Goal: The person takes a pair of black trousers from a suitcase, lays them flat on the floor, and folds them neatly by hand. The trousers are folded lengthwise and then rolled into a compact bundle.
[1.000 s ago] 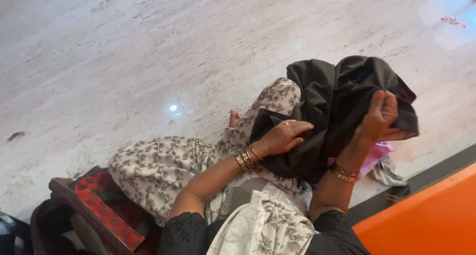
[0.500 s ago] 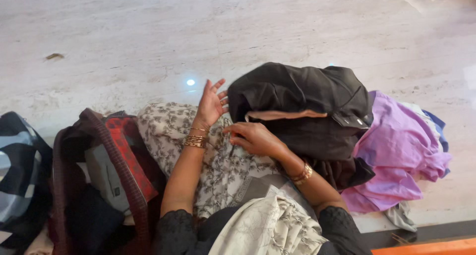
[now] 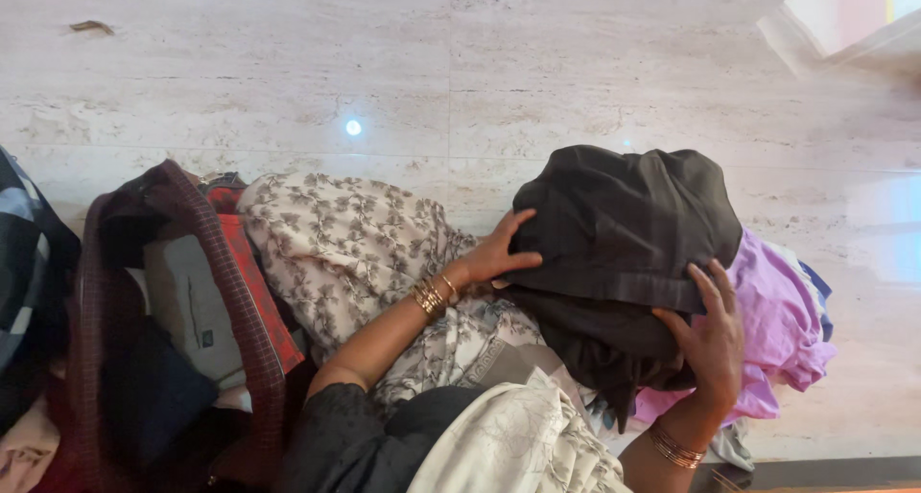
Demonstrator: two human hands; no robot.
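Observation:
A bunched black cloth (image 3: pixel 624 224) lies over my lap and the pile on my right. My left hand (image 3: pixel 499 253) rests flat against its left side, fingers spread, gold bangles on the wrist. My right hand (image 3: pixel 710 335) presses its lower right side with fingers spread, partly over the pink cloth (image 3: pixel 777 330) beneath. Neither hand closes around the fabric. My knee under a cream floral garment (image 3: pixel 336 244) is to the left of the black cloth.
An open maroon bag (image 3: pixel 182 320) with folded clothes and a red checked lining sits on my left. A black and grey striped bag (image 3: pixel 29 263) is at the far left edge. Pale marble floor (image 3: pixel 384 52) stretches ahead. A small brown scrap (image 3: pixel 91 27) lies far left.
My left hand dropped from raised in the air onto the black cloth's left side. My right hand moved from the cloth's left to its lower right. The view shifted left.

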